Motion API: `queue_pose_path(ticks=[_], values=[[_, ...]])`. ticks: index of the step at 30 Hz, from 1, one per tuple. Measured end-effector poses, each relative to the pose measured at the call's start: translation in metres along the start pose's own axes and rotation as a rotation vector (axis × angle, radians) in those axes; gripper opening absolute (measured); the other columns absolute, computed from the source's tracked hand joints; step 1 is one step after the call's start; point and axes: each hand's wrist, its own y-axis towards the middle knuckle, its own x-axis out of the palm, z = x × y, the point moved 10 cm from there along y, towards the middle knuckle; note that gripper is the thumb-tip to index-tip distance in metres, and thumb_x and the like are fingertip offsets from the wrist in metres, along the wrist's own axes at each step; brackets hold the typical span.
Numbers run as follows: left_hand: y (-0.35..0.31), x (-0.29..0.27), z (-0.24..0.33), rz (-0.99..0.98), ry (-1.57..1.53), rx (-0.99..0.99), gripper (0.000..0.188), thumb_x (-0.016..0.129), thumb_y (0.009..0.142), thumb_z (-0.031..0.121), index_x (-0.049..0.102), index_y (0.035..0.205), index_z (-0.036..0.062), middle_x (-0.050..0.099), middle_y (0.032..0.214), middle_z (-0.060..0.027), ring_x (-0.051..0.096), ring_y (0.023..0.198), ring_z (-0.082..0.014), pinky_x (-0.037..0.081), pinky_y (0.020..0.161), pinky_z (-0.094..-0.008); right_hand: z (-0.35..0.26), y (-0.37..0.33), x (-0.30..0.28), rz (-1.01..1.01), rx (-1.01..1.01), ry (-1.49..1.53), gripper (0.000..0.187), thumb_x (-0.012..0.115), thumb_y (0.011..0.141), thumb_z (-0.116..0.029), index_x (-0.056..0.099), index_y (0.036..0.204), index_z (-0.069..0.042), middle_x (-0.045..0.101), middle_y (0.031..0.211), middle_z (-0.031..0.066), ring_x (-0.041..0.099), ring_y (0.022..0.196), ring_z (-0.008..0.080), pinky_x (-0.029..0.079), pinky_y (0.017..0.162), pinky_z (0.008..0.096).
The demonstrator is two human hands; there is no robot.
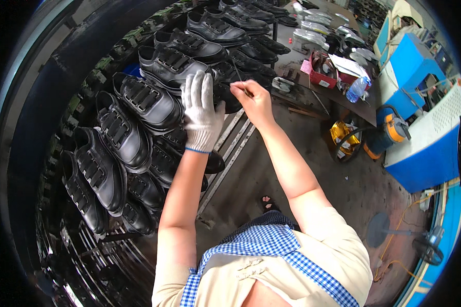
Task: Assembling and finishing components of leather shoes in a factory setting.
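1. Head view, watched remotely: I see a bare right hand (256, 102), its grip narrow, pinching a thin dark stick (237, 71).
2. A left hand (198, 115) in a white knitted glove has straight fingers; I cannot tell whether its grip closes on anything. Between both hands is a black leather shoe (229, 104).
3. Progress: I judge handling there to be under way. Rows of similar black strapped shoes (143, 100) fill the left; I cannot tell which are done or left.
4. Pale metal rails (225, 148) run beside them.
5. Rightward, a brown desk (361, 111) carries a red box (320, 79) and clear plastic bottle (357, 89); an orange-and-black vacuum cleaner (392, 130) and blue-and-white machine (430, 146) stand beyond.
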Motion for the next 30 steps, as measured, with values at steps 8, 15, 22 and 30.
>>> queue_pose_path(ticks=[8, 15, 22, 30], values=[[0.021, 0.014, -0.024, 0.086, 0.255, -0.131, 0.060, 0.065, 0.073, 0.004, 0.049, 0.131, 0.0050, 0.050, 0.135, -0.0150, 0.042, 0.131, -0.0377, 0.027, 0.112, -0.0573, 0.007, 0.051, 0.041, -0.185, -0.088, 0.040, 0.013, 0.076, 0.080, -0.010, 0.070, 0.085, 0.000, 0.064, 0.080, 0.0062, 0.063, 0.063, 0.0135, 0.049, 0.058, 0.0257], [0.022, 0.011, -0.023, 0.099, 0.276, -0.190, 0.054, 0.065, 0.072, 0.002, 0.054, 0.124, 0.0026, 0.055, 0.128, -0.0153, 0.048, 0.127, -0.0357, 0.033, 0.110, -0.0524, -0.033, 0.051, 0.047, -0.232, -0.275, -0.220, 0.013, 0.075, 0.078, -0.008, 0.067, 0.087, -0.002, 0.064, 0.084, 0.0064, 0.066, 0.068, 0.0176, 0.052, 0.061, 0.0270], [0.026, 0.013, -0.025, 0.121, 0.304, -0.187, 0.042, 0.062, 0.079, 0.010, 0.059, 0.121, 0.0063, 0.061, 0.123, -0.0127, 0.054, 0.119, -0.0342, 0.035, 0.108, -0.0498, -0.038, 0.053, 0.065, -0.209, -0.300, -0.505, 0.010, 0.067, 0.073, -0.014, 0.060, 0.075, -0.006, 0.062, 0.082, 0.0088, 0.065, 0.069, 0.0301, 0.053, 0.059, 0.0399], [0.031, 0.012, -0.021, 0.118, 0.285, -0.230, 0.043, 0.066, 0.078, 0.012, 0.059, 0.120, 0.0044, 0.063, 0.120, -0.0118, 0.055, 0.119, -0.0334, 0.037, 0.107, -0.0469, -0.031, 0.055, 0.064, -0.146, -0.295, -0.416, 0.015, 0.069, 0.069, -0.014, 0.057, 0.073, -0.005, 0.060, 0.076, 0.0100, 0.063, 0.064, 0.0298, 0.053, 0.057, 0.0379]])
